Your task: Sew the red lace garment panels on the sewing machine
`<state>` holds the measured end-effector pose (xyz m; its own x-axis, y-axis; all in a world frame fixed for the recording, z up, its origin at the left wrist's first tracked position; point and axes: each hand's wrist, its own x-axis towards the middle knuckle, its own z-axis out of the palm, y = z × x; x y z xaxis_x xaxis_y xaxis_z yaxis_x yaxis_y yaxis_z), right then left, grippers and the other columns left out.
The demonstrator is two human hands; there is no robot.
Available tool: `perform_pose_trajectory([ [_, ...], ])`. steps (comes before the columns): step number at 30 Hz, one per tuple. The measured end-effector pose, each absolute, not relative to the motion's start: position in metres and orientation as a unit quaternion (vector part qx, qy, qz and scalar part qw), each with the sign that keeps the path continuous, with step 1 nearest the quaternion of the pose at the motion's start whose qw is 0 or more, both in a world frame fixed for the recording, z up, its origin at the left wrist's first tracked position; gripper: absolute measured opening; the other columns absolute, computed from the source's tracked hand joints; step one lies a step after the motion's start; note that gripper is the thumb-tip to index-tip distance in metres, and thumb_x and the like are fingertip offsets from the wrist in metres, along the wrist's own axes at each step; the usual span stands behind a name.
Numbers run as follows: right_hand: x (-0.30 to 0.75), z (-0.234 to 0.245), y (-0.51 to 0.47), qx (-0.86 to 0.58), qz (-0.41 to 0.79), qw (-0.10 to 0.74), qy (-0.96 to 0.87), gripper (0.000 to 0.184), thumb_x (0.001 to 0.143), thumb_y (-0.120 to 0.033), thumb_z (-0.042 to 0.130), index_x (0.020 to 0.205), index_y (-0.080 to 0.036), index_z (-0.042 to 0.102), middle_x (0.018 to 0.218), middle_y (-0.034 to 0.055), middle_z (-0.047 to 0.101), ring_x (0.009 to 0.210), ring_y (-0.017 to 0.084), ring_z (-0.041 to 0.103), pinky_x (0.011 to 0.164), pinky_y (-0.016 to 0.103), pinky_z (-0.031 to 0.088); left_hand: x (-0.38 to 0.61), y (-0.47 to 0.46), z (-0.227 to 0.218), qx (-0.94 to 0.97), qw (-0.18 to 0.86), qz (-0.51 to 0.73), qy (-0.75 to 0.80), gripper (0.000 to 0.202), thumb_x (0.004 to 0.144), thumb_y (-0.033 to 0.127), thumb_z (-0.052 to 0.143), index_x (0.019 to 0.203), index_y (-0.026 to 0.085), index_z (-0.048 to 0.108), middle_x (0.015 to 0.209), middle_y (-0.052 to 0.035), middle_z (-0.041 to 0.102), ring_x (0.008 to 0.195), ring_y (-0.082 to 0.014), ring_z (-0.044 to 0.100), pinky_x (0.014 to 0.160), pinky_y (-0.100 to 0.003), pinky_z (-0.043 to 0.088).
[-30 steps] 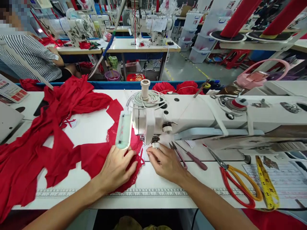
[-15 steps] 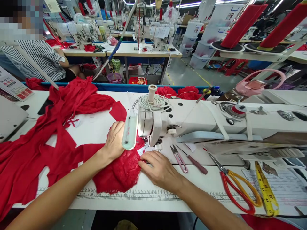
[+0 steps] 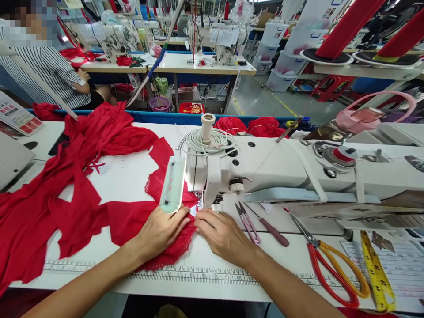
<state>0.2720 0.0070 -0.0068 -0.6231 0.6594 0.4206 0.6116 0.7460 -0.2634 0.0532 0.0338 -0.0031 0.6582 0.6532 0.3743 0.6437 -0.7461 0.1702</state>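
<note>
"Where do you have the left hand [image 3: 164,229]?"

"I've got it lying on the red cloth [image 3: 132,221], just in front of the clear guard [image 3: 172,185]. The fingers are close together and bent, pointing in toward the needle end of the sewing machine [image 3: 274,159]. I can't tell whether they pinch the cloth or only press it."

"And the right hand [image 3: 217,229]?"

"Just beside it, at the right edge of the same cloth. I see the thumb and forefinger held narrow, their tips at the cloth. The contact is too small for me to call it a firm grip. A white label [image 3: 194,210] shows between the two hands."

"How does the cloth lie?"

"From my end, the piece at the hands reaches under the machine's head, and its lacy edge curves round toward me, near the ruler strip [image 3: 215,276] on the table [image 3: 212,256]. More red cloth spreads in a loose heap to the left."

"What do I need to watch on the right?"

"Near the right hand lie pink snips [image 3: 251,232], then a pointed tool [image 3: 274,232] with a brown handle. Farther right I see scissors [image 3: 316,242] with one red and one orange handle, then a yellow tape measure [image 3: 374,269] on a written sheet [image 3: 406,269]."
</note>
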Motion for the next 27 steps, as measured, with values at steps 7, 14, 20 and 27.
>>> perform_pose_trajectory([
  [7,0.272,-0.006,0.005,-0.36,0.047,0.25,-0.898,0.025,0.1,-0.01,0.043,0.098,-0.017,0.066,0.098,0.0082,0.069,0.093,0.019,0.062,0.08,0.031,0.048,0.047,0.038,-0.007,0.914,0.052,0.199,0.348,0.029,0.1,0.016,0.045,0.122,0.014,0.063,0.103,-0.0144,0.067,0.1,-0.0256,0.063,0.086,-0.041,0.056],
  [14,0.273,-0.005,0.005,-0.407,0.002,0.245,-0.88,0.042,0.102,-0.043,0.047,0.125,-0.011,0.063,0.109,0.0151,0.071,0.094,0.026,0.063,0.092,0.044,0.043,0.045,0.038,-0.013,0.923,0.033,0.191,0.333,0.03,0.098,0.016,0.048,0.124,0.01,0.062,0.101,-0.0157,0.067,0.094,-0.0266,0.062,0.079,-0.041,0.056],
  [20,0.27,-0.01,0.006,-0.429,-0.021,0.236,-0.871,0.033,0.102,-0.039,0.051,0.116,-0.016,0.069,0.092,0.0108,0.072,0.086,0.024,0.062,0.091,0.043,0.039,0.05,0.031,-0.015,0.92,-0.003,0.17,0.352,0.03,0.097,0.011,0.047,0.124,0.011,0.062,0.1,-0.0158,0.066,0.096,-0.0278,0.062,0.077,-0.04,0.055],
  [27,0.269,-0.009,0.003,-0.42,-0.022,0.25,-0.872,0.024,0.101,-0.029,0.053,0.112,-0.015,0.07,0.091,0.0087,0.071,0.081,0.021,0.061,0.09,0.041,0.036,0.048,0.028,-0.017,0.902,0.036,0.217,0.371,0.031,0.097,0.01,0.044,0.122,0.014,0.061,0.097,-0.0131,0.067,0.089,-0.0245,0.062,0.08,-0.039,0.054],
])
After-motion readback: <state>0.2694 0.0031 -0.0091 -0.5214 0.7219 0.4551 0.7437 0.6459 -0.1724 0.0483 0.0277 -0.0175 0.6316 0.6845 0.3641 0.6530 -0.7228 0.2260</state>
